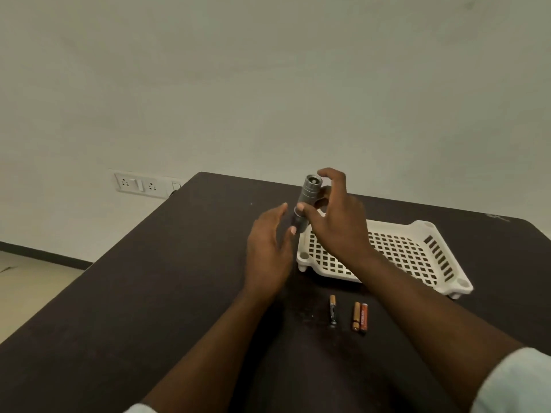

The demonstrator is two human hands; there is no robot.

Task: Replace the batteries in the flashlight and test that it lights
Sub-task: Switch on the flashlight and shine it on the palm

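Observation:
A grey metal flashlight (310, 193) is held upright above the dark table (179, 278), its ridged head pointing up. My right hand (337, 222) grips its body with thumb and fingers. My left hand (269, 248) is at the flashlight's dark lower end, fingertips touching the tail part (298, 222). Three small batteries lie on the table nearer to me: a black and copper one (332, 310), and a gold one (356, 316) lying against a red one (364, 317).
A white perforated plastic tray (417, 257) stands on short legs to the right, under my right forearm. A wall socket panel (143, 184) sits beyond the table's far left corner. The table's left edge drops to the floor.

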